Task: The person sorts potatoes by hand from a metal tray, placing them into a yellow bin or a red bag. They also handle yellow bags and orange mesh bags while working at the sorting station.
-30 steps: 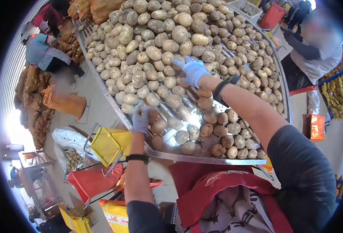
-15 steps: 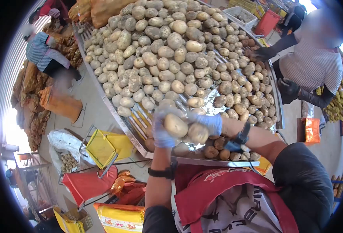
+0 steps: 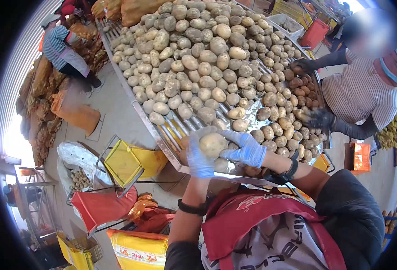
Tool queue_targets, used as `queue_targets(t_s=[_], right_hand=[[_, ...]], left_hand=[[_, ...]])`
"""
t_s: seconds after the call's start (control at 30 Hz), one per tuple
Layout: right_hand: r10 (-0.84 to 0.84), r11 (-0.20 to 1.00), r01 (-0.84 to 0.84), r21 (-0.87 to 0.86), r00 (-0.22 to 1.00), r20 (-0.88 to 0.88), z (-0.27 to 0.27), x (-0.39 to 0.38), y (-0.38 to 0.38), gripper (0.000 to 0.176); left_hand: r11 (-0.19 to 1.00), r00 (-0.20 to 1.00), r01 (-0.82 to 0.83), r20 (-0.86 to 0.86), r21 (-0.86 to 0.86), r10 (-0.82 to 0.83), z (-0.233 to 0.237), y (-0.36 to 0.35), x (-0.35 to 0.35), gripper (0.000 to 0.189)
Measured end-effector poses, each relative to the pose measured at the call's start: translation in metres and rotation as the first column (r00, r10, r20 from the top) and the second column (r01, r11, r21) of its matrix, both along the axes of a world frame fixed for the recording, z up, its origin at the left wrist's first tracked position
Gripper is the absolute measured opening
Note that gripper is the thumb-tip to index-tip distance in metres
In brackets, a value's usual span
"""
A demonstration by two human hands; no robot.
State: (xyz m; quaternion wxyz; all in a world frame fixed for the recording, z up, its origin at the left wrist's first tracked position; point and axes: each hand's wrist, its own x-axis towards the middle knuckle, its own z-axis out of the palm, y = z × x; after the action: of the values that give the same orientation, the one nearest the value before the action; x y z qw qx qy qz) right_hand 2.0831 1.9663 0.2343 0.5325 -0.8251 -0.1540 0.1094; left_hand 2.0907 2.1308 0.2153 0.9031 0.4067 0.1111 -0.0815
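Just above the near edge of the sorting table, both of my gloved hands are around a large pale potato (image 3: 213,145). My left hand (image 3: 199,157), in a thin blue glove, cups its left side with the fingers curled over. From the right, my right hand (image 3: 247,149), gloved the same way, closes fingers and thumb on the potato. A darker potato (image 3: 221,164) shows beneath them, partly hidden. Beyond lies a heap of potatoes (image 3: 198,58) on the metal-framed roller table (image 3: 140,117).
A co-worker (image 3: 360,90) in dark gloves handles potatoes at the table's right side. Another person (image 3: 63,54) bends by stacked sacks at left. Yellow (image 3: 126,164) and red (image 3: 104,204) bags on frames and a white sack (image 3: 83,162) stand left of the table.
My right hand has come round to the held potato, and the other potato near it is no longer seen there. The co-worker's lower hand has reached onto the table. My view has shifted slightly.
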Motion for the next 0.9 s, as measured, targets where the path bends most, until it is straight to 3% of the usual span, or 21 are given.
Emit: queue_targets(t_s=[0.03,0.13,0.2,0.23,0.33,0.4,0.5,0.57,0.6,0.63,0.67,0.7,0.73,0.77,0.8,0.9], right_hand=[[0.001,1.000,0.000,0.008,1.000,-0.031,0.002,-0.001,0.002,0.066],[-0.007,1.000,0.008,0.002,0.993,-0.117,0.016,-0.003,0.004,0.066],[-0.020,0.999,0.014,-0.038,0.983,-0.182,0.024,-0.005,0.003,0.067],[-0.013,0.999,0.007,-0.051,0.993,-0.115,0.025,-0.006,0.002,0.067],[0.022,0.996,-0.015,-0.083,0.996,0.082,0.032,-0.013,-0.001,0.068],[0.056,0.994,-0.034,-0.104,0.975,0.217,0.042,-0.017,-0.001,0.067],[0.049,0.999,-0.048,-0.008,0.988,0.144,0.045,-0.019,-0.010,0.066],[0.000,0.957,0.035,0.288,0.993,-0.120,0.037,-0.018,-0.021,0.058],[-0.023,0.911,0.144,0.386,0.953,-0.301,0.031,-0.016,-0.030,0.054],[-0.030,0.847,0.273,0.455,0.880,-0.473,0.029,-0.016,-0.042,0.051],[0.224,0.577,0.546,0.608,0.610,-0.760,0.039,-0.019,-0.051,0.041],[0.356,0.332,0.631,0.701,0.604,-0.713,0.030,-0.019,-0.061,0.039],[0.363,0.284,0.674,0.681,0.582,-0.728,0.034,-0.020,-0.070,0.040],[0.376,0.236,0.713,0.660,0.559,-0.739,0.042,-0.021,-0.078,0.042],[0.355,0.166,0.764,0.624,0.544,-0.760,0.051,-0.023,-0.082,0.039],[0.225,0.188,0.818,0.543,0.503,-0.835,0.030,-0.022,-0.100,0.032]], left_hand=[[0.994,0.998,0.025,-0.057,-0.107,-0.031,0.010,0.003,-0.002,0.051],[0.948,0.974,0.166,0.193,-0.270,-0.116,0.003,0.010,-0.005,0.051],[0.989,0.947,0.126,0.287,0.081,-0.144,0.008,0.009,-0.010,0.052],[0.963,0.930,0.087,0.326,0.254,-0.170,0.011,0.008,-0.012,0.052],[0.980,0.983,0.160,0.105,-0.119,-0.147,-0.001,0.004,-0.008,0.044],[0.993,0.985,0.117,0.133,-0.027,-0.113,-0.002,0.000,-0.010,0.040],[0.995,0.985,0.017,0.167,0.102,-0.034,-0.004,-0.016,-0.008,0.026],[0.918,0.954,-0.060,0.293,0.392,-0.063,-0.010,-0.026,-0.007,0.021],[0.789,0.909,-0.120,0.387,0.602,-0.157,-0.018,-0.026,-0.007,0.020],[0.790,0.865,-0.203,0.484,0.579,-0.132,-0.037,-0.034,-0.011,0.025],[0.787,0.811,-0.283,0.575,0.548,-0.108,-0.057,-0.041,-0.016,0.034],[0.926,0.933,-0.067,0.352,0.372,-0.073,-0.078,-0.047,-0.014,0.029],[0.987,0.989,0.103,0.097,0.126,-0.115,-0.096,-0.047,-0.008,0.024],[0.968,0.963,0.197,-0.153,-0.153,-0.220,-0.104,-0.051,-0.006,0.021],[0.945,0.979,0.198,0.004,0.262,-0.206,-0.091,-0.067,-0.017,0.024],[0.701,0.970,0.062,0.122,0.711,-0.210,-0.039,-0.111,-0.036,0.032]])
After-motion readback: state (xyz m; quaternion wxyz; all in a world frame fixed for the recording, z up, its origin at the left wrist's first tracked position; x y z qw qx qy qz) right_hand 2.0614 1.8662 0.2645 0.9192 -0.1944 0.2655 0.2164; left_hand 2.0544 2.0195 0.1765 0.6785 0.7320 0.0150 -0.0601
